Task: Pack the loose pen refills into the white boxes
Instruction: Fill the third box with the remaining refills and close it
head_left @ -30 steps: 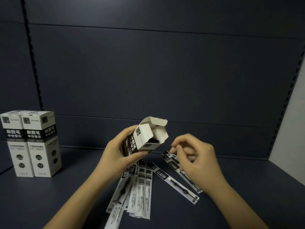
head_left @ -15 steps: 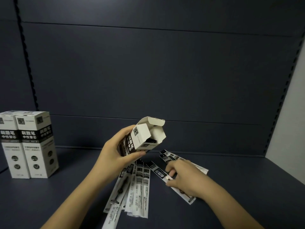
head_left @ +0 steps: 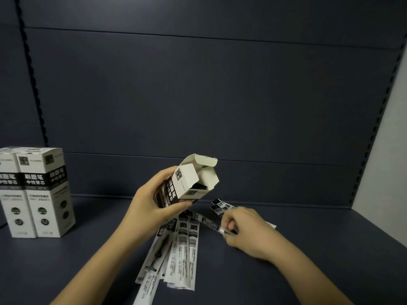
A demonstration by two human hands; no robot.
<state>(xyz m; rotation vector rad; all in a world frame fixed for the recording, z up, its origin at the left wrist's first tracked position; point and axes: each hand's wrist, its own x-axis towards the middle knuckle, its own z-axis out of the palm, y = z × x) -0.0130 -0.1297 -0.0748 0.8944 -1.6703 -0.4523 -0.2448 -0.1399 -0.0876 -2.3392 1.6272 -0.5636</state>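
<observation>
Our right hand point(head_left: 244, 230) lies knuckles-up on the shelf point(head_left: 308, 249), fingers curled around a packaged refill point(head_left: 212, 223) — its far end is hidden under the palm, so we cannot tell how much is gripped. Just left and above it, our left hand point(head_left: 154, 201) grips the open box point(head_left: 189, 183), tilted, flaps up, dark contents barely readable inside. More loose refills point(head_left: 176, 249) fan below it; two closed boxes point(head_left: 37, 194) stand far left, one cut off by the edge.

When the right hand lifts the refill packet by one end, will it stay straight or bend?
The refill packet is long, thin and flat, so it will probably sag somewhat. Its glossy sleeve may slip in the right hand.
</observation>
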